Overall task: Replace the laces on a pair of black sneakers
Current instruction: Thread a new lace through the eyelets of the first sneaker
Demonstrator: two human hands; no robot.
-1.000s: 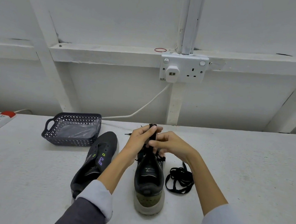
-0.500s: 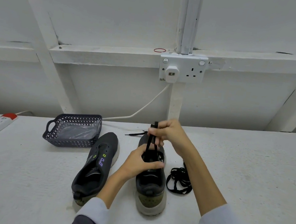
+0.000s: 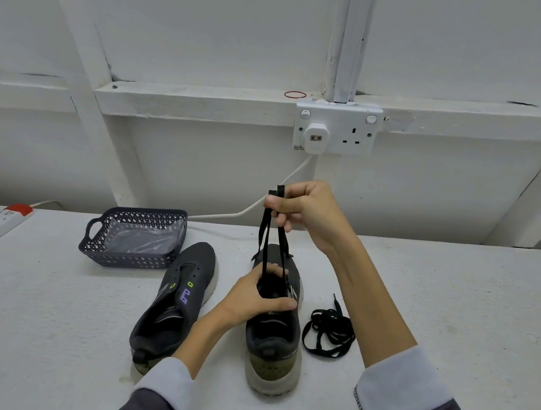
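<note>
Above the left hand [image 3: 256,301], the right hand [image 3: 309,215] is pinching both strands of a lace [image 3: 266,238] between curled fingers and thumb, holding them taut and nearly upright. The strands are running down into a shoe [image 3: 272,349] under the left hand, which is gripping the shoe's opening, thumb lying across the tongue. Just right of the left hand, a second lace [image 3: 330,331] is lying bundled on the table [image 3: 454,315]. Left of that hand, the other shoe [image 3: 177,302] is lying alongside, with a basket [image 3: 134,238] sitting beyond it.
</note>
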